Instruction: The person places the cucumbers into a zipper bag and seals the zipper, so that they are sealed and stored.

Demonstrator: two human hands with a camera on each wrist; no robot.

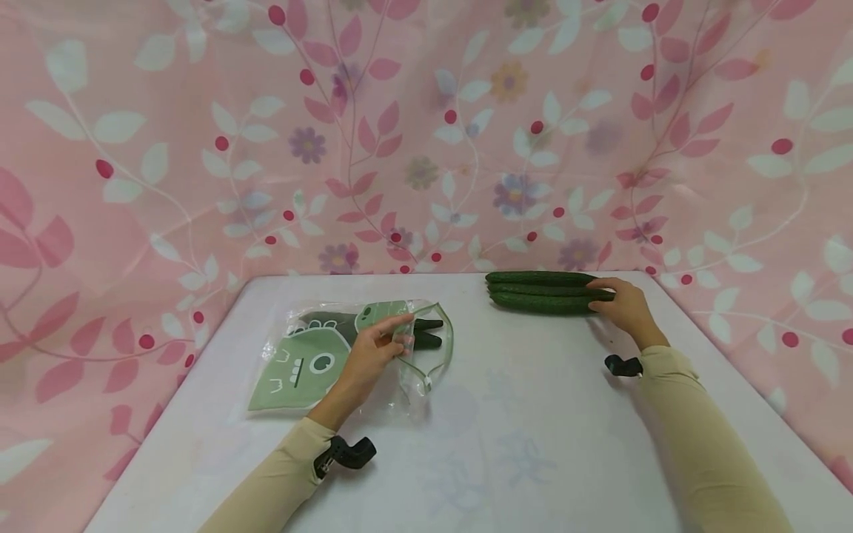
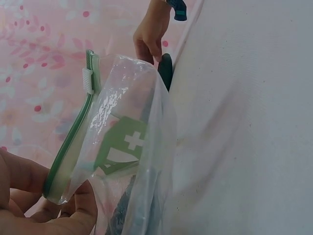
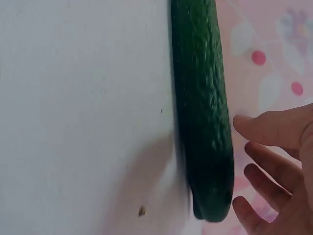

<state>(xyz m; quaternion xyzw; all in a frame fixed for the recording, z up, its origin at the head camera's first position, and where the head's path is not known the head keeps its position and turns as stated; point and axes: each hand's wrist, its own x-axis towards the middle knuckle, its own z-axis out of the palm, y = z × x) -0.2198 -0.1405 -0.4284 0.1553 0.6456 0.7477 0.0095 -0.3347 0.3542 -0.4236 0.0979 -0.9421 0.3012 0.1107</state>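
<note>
A clear zip bag (image 1: 283,381) with a green cartoon print lies at the left of the table, its mouth to the right. My left hand (image 1: 366,355) is over it and pinches the green zip rim (image 2: 66,152), holding the mouth apart. Two dark green cucumber ends (image 1: 428,341) show at the mouth; the rest is hidden by print and hand. At the back right, several cucumbers (image 1: 543,303) lie side by side. My right hand (image 1: 625,307) is at their right ends. In the right wrist view its fingers (image 3: 276,169) are spread beside one cucumber (image 3: 203,107).
The white table (image 1: 506,437) ends at a pink floral curtain (image 1: 426,148) behind it and at the sides. A black wrist camera (image 1: 353,453) sits on the left cuff, another camera (image 1: 623,365) on the right. Small specks (image 3: 142,211) dot the cloth.
</note>
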